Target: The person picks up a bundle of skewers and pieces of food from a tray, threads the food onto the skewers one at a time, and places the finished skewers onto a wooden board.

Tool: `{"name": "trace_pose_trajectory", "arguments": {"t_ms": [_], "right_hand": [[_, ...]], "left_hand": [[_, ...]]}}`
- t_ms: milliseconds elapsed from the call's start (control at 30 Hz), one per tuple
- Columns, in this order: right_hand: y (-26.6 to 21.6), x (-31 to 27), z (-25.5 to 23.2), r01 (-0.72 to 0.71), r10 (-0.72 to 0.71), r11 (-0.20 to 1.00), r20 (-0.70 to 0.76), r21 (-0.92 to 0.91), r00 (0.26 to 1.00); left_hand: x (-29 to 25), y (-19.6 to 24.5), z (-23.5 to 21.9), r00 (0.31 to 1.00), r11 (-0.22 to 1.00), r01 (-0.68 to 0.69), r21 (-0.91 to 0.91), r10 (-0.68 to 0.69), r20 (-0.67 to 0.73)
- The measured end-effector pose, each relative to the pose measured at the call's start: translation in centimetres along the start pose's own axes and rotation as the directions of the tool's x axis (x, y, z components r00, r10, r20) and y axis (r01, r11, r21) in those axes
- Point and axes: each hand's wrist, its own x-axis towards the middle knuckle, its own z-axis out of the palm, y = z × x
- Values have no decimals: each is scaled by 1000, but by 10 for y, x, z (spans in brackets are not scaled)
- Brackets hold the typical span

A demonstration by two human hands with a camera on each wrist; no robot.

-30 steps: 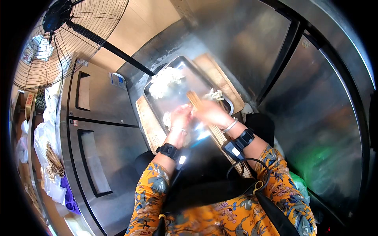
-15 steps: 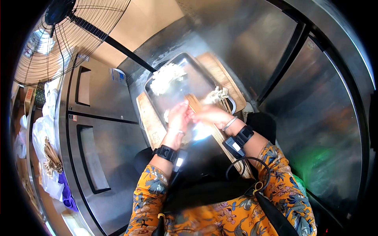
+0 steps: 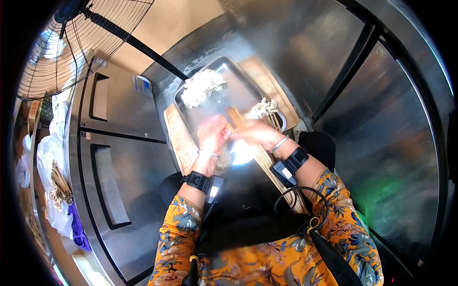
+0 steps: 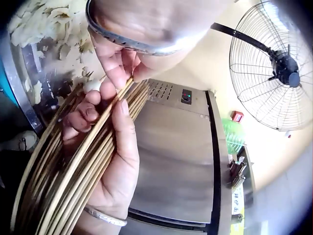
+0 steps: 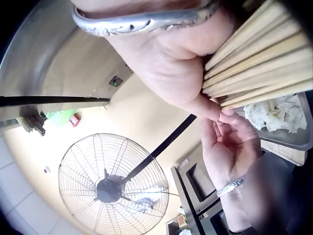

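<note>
My right hand (image 3: 257, 133) grips a thick bundle of bamboo skewers (image 3: 271, 171) that slants down toward my body. In the left wrist view its thumb lies along the sticks. My left hand (image 3: 212, 135) meets it at the bundle's upper end and pinches the tip of one skewer (image 4: 126, 87) between thumb and fingers. Beyond the hands is a metal tray (image 3: 234, 82) with a heap of white crinkled food pieces (image 3: 202, 88) at its far left. Skewers threaded with similar white food (image 3: 263, 108) lie at the tray's right side.
Wooden boards (image 3: 175, 138) show on both sides of the tray. A large wire fan (image 3: 71, 47) stands at upper left, its black pole reaching toward the tray. Steel cabinets (image 3: 126, 186) flank me, and another bundle of sticks (image 3: 60, 186) rests on plastic bags at far left.
The head view has shifted slightly. Both hands stay together at the bundle's upper end, blurred by small movements; a short length of skewer now shows beside the left fingers.
</note>
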Motion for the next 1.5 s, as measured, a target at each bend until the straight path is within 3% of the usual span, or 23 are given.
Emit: {"name": "trace_pose_trajectory", "arguments": {"t_ms": [233, 533, 567, 667, 767, 967, 1067, 1100, 1133, 1200, 1233, 1333, 1367, 1467, 1500], "right_hand": [[2, 0, -3, -22, 22, 1000, -7, 5, 1000], [2, -2, -4, -8, 9, 1000, -51, 23, 999], [3, -1, -4, -12, 13, 1000, -63, 9, 998], [1, -1, -2, 47, -44, 999, -87, 27, 995], [-1, -2, -3, 58, -56, 995, -29, 77, 998], [8, 5, -2, 13, -13, 999, -1, -38, 1000], [0, -1, -2, 28, -29, 999, 3, 38, 1000], [-3, -3, 0, 34, -34, 998, -8, 51, 999], [-1, -1, 0, 31, -31, 999, -19, 30, 999], [5, 4, -4, 22, -23, 1000, -45, -13, 999], [6, 4, -5, 9, -10, 1000, -30, -21, 999], [4, 4, -5, -23, 23, 999, 6, -29, 1000], [3, 3, -5, -29, 29, 999, 5, -17, 1000], [1, 0, -4, -23, 23, 1000, -14, 6, 1000], [0, 0, -4, -15, 16, 1000, -22, 13, 1000]], "left_hand": [[4, 1, -6, 1000, 1000, -1, 27, 1, -1], [12, -7, -10, 981, 976, -186, 114, 192, -43], [7, -1, -3, 989, 992, -118, 46, 122, -84], [13, -1, -17, 987, 949, -158, 272, 161, 13], [8, 2, -16, 997, 985, -75, 156, 79, -19], [4, 16, -16, 995, 948, -75, 310, 48, 92], [12, 3, -47, 990, 958, -97, 269, 65, 127], [10, 2, -58, 935, 728, -319, 607, 138, 327], [6, -5, -67, 899, 545, -408, 732, 98, 427], [-17, 0, -56, 815, 113, -570, 814, -50, 578], [-22, 2, -57, 745, -50, -666, 745, -107, 659], [-29, -12, -58, 792, -297, -607, 737, -150, 592], [-25, -15, -54, 908, -220, -413, 884, -169, 383], [-24, -10, -50, 844, -301, -519, 800, -33, 535], [-24, -11, -50, 866, -228, -478, 848, 42, 499]]}}
